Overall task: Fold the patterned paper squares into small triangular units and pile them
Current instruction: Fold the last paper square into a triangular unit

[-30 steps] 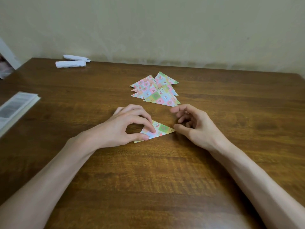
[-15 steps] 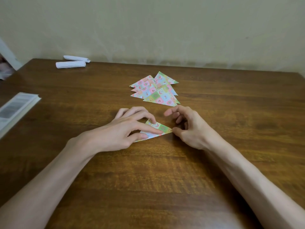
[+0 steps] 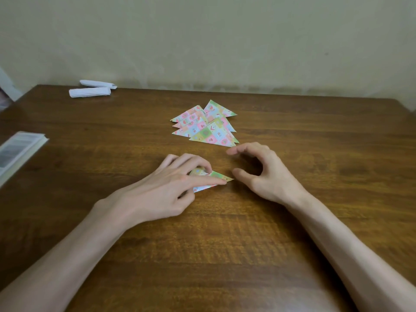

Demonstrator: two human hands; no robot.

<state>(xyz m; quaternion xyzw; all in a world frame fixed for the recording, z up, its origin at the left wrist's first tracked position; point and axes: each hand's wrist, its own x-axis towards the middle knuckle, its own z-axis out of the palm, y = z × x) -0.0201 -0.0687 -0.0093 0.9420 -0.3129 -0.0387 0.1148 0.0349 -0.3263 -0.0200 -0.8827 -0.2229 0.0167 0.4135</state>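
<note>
Your table is dark brown wood with a streaked grain and a dull shine. On it, near the middle, lies the folded triangle: thin paper printed in small pastel checks of pink, green, blue and yellow, with one sharp tip pointing right. Beyond it, toward the wall, sits the pile of finished triangles, flat units in the same print, fanned and overlapping, points facing several ways. At the far left corner lie two white paper rolls, side by side, and a pale booklet juts in from the left edge.

Your left hand grips the folded triangle against the wood: the index finger stretches along its lower edge almost to the tip, the other fingers curl onto its upper part, and the thumb tucks in at the near edge. Your right hand is released, fingers loosely arched above the table, thumb tip just beside the triangle's point but apart from it.
</note>
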